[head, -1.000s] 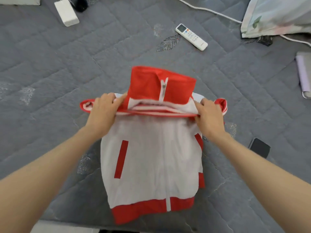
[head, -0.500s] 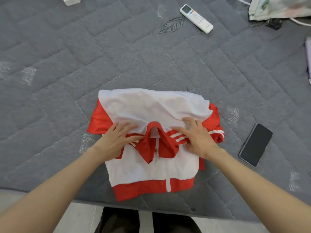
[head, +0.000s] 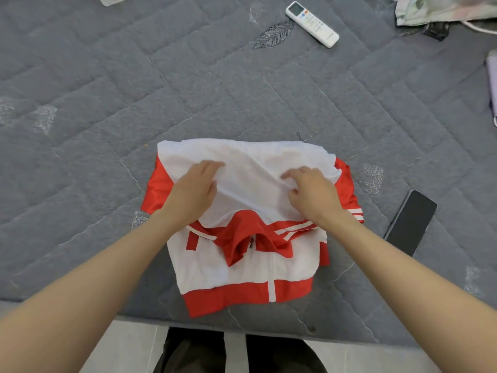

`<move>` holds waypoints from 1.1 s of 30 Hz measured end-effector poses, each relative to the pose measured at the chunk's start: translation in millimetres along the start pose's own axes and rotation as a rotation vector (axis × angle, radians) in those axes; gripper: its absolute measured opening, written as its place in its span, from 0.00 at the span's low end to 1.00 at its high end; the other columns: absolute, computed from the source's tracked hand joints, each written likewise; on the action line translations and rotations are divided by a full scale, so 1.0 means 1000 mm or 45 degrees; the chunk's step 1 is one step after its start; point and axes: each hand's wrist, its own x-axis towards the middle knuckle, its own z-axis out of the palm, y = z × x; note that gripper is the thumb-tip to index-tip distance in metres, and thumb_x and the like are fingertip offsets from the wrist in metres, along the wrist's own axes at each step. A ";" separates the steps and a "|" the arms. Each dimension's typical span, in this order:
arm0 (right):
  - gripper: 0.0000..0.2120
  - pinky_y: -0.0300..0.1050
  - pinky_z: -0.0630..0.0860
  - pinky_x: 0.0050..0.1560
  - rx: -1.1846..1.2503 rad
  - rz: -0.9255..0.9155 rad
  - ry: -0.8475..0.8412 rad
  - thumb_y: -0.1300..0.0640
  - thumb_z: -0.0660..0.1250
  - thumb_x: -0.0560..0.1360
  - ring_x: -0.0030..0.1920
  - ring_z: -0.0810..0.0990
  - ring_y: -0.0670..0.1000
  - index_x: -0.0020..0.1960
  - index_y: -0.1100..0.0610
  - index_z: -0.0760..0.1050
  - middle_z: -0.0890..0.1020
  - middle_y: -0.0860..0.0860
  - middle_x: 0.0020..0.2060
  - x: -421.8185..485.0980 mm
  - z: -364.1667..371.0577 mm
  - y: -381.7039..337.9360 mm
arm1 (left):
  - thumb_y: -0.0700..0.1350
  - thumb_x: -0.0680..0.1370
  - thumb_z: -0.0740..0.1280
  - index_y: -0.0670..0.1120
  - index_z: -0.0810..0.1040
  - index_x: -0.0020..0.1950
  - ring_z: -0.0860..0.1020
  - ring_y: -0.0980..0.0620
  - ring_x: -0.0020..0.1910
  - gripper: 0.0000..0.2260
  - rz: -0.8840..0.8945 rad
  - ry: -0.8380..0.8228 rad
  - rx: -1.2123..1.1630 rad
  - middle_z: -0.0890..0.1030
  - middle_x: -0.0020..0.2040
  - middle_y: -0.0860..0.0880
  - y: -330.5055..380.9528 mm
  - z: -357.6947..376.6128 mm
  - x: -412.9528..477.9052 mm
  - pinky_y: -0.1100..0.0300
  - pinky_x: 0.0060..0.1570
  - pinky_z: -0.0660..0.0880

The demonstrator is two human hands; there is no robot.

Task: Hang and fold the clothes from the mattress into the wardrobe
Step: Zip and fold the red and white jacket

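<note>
The mattress (head: 113,109), grey and quilted, is filling nearly the whole view; its near edge is running along 6 o'clock, with bare floor below it.

The jacket (head: 250,267), red and white, is lying on the mattress just short of that edge, at centre frame. Its upper half is lying doubled down toward 6 o'clock over the body, so the white back panel is facing up and the red collar (head: 250,238) is hanging out below it over the zip. The red hem band is showing at the 6 o'clock end, uncovered.

Step judged: fold in progress, first cross-fold laid, fabric being smoothed. Nothing is being hung; no wardrobe is in view.

Both forearms are being held out from 7 and 5 o'clock, converging on the white panel. The left hand (head: 193,192) is being laid palm-down at the panel's 9 o'clock side, fingers loosely curled and bunching the cloth. The right hand (head: 312,192) is being laid at 3 o'clock, fingertips bent into the fabric; a crease is running between the two. A true pinch cannot be confirmed.

Next move, judged: collar to be tucked under, panel flattened, then a second fold toward the hem.

Off to the sides: a remote (head: 312,24) at 1 o'clock, a phone (head: 410,222) at 3 o'clock, well apart from the jacket.
</note>
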 end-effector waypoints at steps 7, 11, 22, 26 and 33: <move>0.39 0.55 0.55 0.74 -0.130 -0.071 0.034 0.64 0.67 0.71 0.75 0.53 0.58 0.77 0.48 0.55 0.56 0.57 0.76 0.057 -0.014 -0.005 | 0.49 0.79 0.65 0.49 0.46 0.79 0.48 0.44 0.78 0.35 -0.169 -0.187 0.287 0.50 0.79 0.45 -0.009 -0.019 0.072 0.44 0.74 0.52; 0.42 0.63 0.46 0.75 -0.282 -0.050 -0.186 0.53 0.72 0.72 0.74 0.57 0.56 0.78 0.45 0.50 0.64 0.54 0.72 0.086 -0.009 0.002 | 0.54 0.77 0.66 0.55 0.41 0.79 0.55 0.44 0.76 0.40 -0.216 -0.484 0.456 0.59 0.76 0.46 -0.022 -0.017 0.090 0.37 0.72 0.48; 0.20 0.52 0.63 0.61 -0.553 -0.145 -0.094 0.53 0.59 0.80 0.60 0.73 0.57 0.70 0.54 0.61 0.76 0.54 0.60 0.096 0.007 0.017 | 0.52 0.80 0.61 0.51 0.60 0.73 0.73 0.43 0.59 0.22 -0.065 -0.317 0.690 0.76 0.58 0.45 -0.045 -0.005 0.097 0.52 0.56 0.65; 0.14 0.51 0.66 0.56 -0.598 -0.173 0.067 0.56 0.57 0.81 0.56 0.74 0.58 0.66 0.55 0.62 0.75 0.54 0.56 0.102 -0.015 0.008 | 0.47 0.81 0.61 0.46 0.65 0.64 0.73 0.44 0.56 0.13 -0.088 -0.130 0.800 0.75 0.55 0.46 -0.038 -0.022 0.108 0.53 0.52 0.66; 0.15 0.53 0.64 0.50 -0.530 -0.194 0.524 0.69 0.57 0.74 0.48 0.72 0.61 0.60 0.61 0.69 0.73 0.60 0.49 0.114 -0.070 -0.008 | 0.32 0.74 0.58 0.42 0.70 0.57 0.72 0.41 0.46 0.14 0.079 0.385 0.889 0.73 0.47 0.41 -0.021 -0.080 0.120 0.47 0.48 0.67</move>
